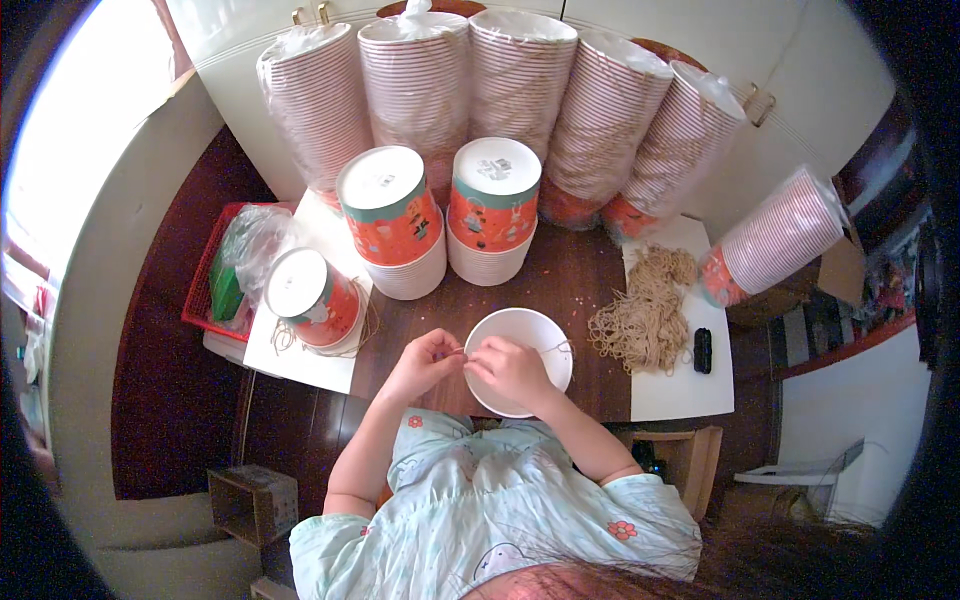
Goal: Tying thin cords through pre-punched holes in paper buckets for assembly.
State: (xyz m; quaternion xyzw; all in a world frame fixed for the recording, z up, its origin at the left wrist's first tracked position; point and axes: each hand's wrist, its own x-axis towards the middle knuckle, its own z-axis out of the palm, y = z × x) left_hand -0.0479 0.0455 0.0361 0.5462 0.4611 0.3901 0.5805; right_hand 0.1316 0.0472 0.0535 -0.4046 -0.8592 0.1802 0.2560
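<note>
A white-lined paper tub stands at the table's front edge, its opening toward me. My right hand is over its opening, fingers pinched together. Beige cord shows past that hand at the tub's right rim. My left hand is closed at the left rim, and a thin strand runs between the two hands' fingertips. The exact grip is partly hidden by the fingers. To the right lies a tangled heap of beige cords.
Two upside-down stacks of orange tubs stand mid-table. A smaller upturned tub sits left, beside a red basket. Tall bagged tub stacks line the back. A black object lies right, near another bagged stack.
</note>
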